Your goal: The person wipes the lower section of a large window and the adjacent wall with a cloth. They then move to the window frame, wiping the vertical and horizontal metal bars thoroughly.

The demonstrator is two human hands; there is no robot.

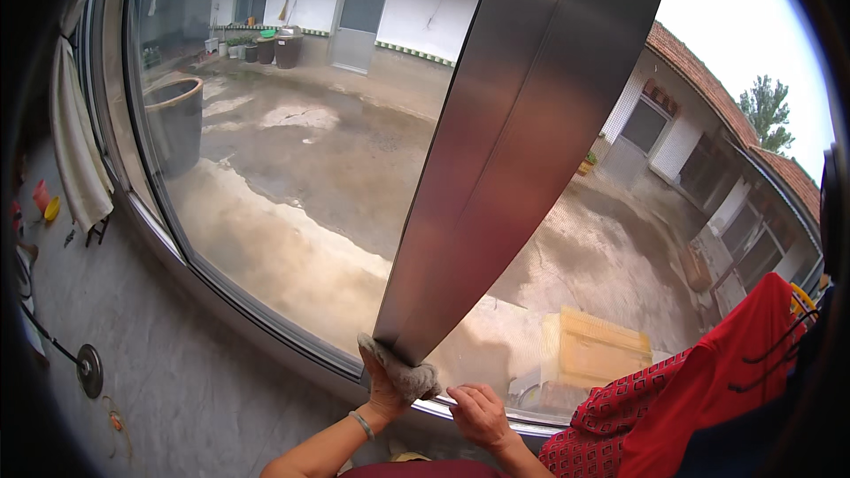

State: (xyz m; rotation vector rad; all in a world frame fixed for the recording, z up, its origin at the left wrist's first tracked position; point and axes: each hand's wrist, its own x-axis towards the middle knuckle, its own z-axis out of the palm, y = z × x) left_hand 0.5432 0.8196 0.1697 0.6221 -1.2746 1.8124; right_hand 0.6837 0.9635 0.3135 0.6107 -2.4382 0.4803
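My left hand [387, 397], with a band round its wrist, is closed on a grey cloth [407, 378]. It presses the cloth against the foot of a broad, shiny metal window post [509, 137], where the post meets the lower frame. Just right of the cloth is my right hand [481, 414], its fingers curled in over the silver sill [531, 429]. Whatever those fingers may hold is hidden.
Glass panes stand either side of the post, with a courtyard beyond. Red clothes [708, 381] hang close on my right, a pale curtain [78, 142] at far left. On the grey floor lies a round dark weight plate [89, 370] on a bar. Outside sits a yellow box [600, 345].
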